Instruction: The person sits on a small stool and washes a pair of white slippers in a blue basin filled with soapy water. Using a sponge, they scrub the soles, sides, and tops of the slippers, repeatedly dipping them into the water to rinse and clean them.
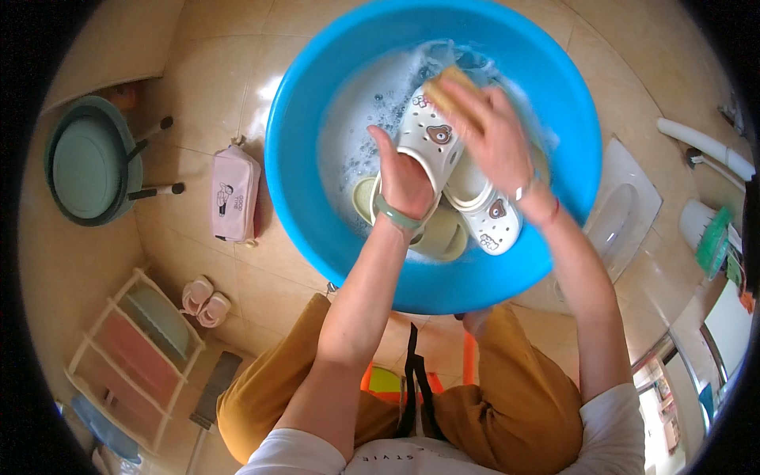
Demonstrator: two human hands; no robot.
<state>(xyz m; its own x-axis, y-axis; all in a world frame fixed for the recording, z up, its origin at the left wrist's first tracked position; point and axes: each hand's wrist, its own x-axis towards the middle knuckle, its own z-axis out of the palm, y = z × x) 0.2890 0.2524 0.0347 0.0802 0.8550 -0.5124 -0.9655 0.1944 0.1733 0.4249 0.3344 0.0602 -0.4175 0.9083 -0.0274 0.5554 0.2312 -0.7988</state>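
A white clog (437, 136) with holes and bear charms is held over soapy water, my left hand (405, 180) pushed into its opening with the thumb sticking up outside. My right hand (499, 138), slightly blurred, grips a yellowish-brown sponge (455, 93) against the toe of that clog. Below my right wrist lies a second white clog (492, 226) with similar charms, partly covered by my hand. Pale green slippers (445, 237) rest under the white clogs, partly hidden. Everything sits inside a big round blue basin (305, 237) with suds (356, 111) on its water.
Left of the basin stand a pink bag (236, 194) and stacked green basins (91, 162). Pink slippers (207, 302) lie on the tiled floor near a rack (138, 356). A white squat toilet (625, 210) is to the right. My knees flank the basin's near side.
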